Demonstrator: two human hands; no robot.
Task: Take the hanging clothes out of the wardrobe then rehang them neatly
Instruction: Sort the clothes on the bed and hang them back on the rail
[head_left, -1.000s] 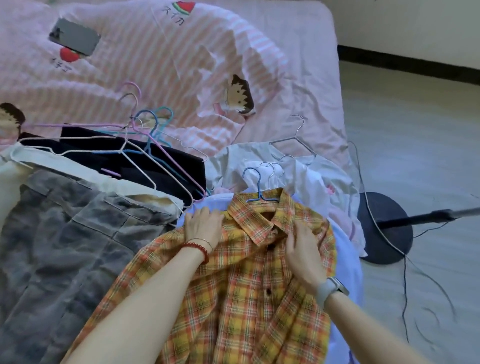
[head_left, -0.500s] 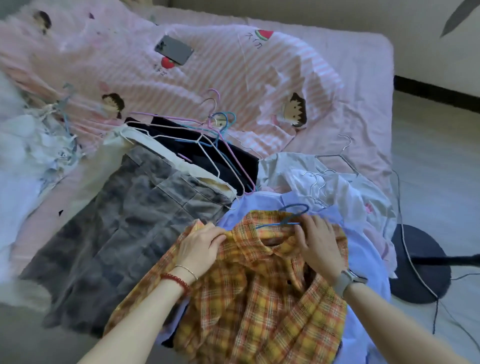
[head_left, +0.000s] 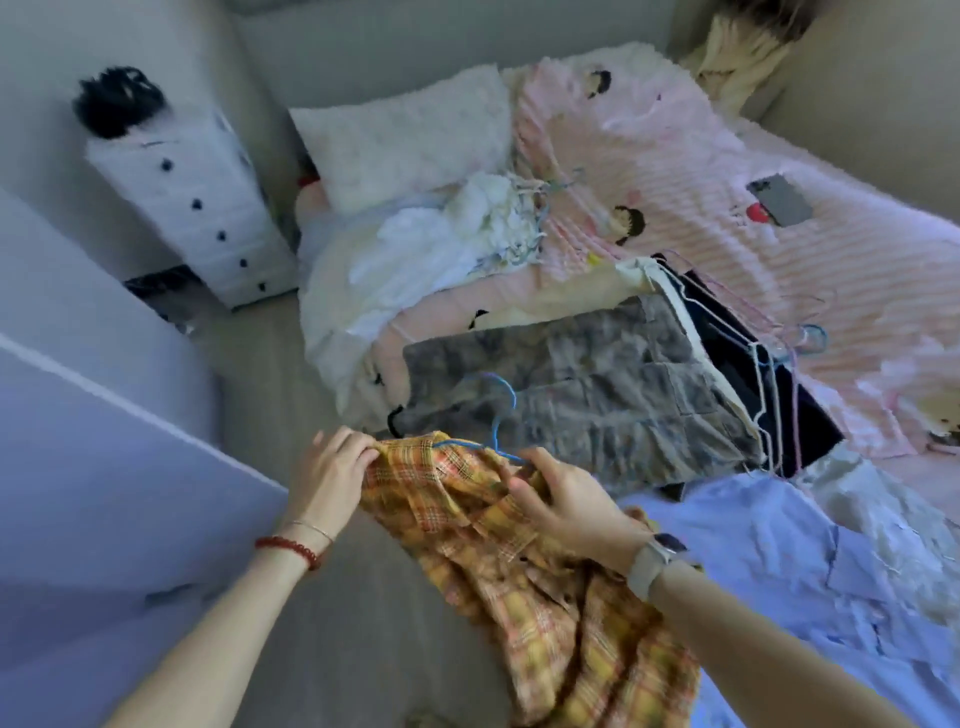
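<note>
An orange and yellow plaid shirt (head_left: 545, 582) on a blue wire hanger (head_left: 498, 415) hangs off the bed's near edge, lifted over the floor. My left hand (head_left: 327, 478) grips the shirt's left shoulder. My right hand (head_left: 566, 499) grips the collar and right shoulder by the hanger's wire. The hook stands up above the collar. On the bed lie a grey washed garment (head_left: 597, 395), a dark garment with several wire hangers (head_left: 769, 395), a light blue shirt (head_left: 810, 582) and a white pile (head_left: 441, 249).
A pink striped bedspread (head_left: 727, 208) covers the bed, with a phone (head_left: 779, 200) on it and a white pillow (head_left: 405, 140) at its head. A white drawer unit (head_left: 192, 208) stands by the wall. A pale panel, perhaps the wardrobe (head_left: 104, 467), fills the left.
Both hands have lifted the plaid shirt off the blue shirt and swung it left off the bed. My view has turned left toward the drawer unit and the pale panel.
</note>
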